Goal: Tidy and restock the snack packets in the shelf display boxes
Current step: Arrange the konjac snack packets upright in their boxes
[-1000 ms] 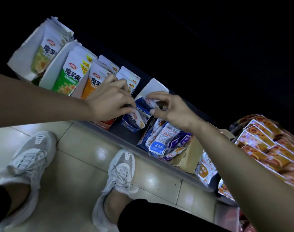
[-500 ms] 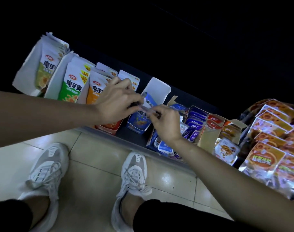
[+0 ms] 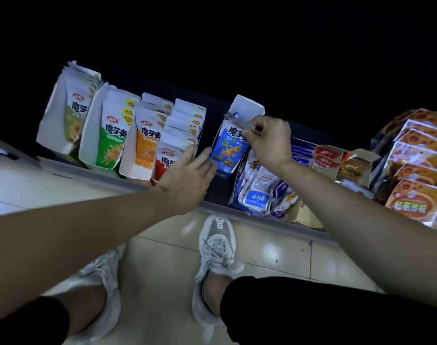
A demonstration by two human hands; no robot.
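two hands are seen over a low shelf [image 3: 127,179] of snack display boxes. the right hand [image 3: 268,141] is pinched shut on the top edge of a blue packet [image 3: 227,149], which stands upright in a white box [image 3: 247,108]; the fingertips are partly hidden behind the packet tops. the left hand [image 3: 187,178] is held flat and open, nothing gripped, fingers just beside the blue packet's lower left edge and covering part of a red packet [image 3: 166,161]. green packets [image 3: 111,143] and orange packets [image 3: 147,145] stand in boxes further left. everything above the shelf is lost in darkness; the orange bags [image 3: 416,185] at right are cut off by the frame.
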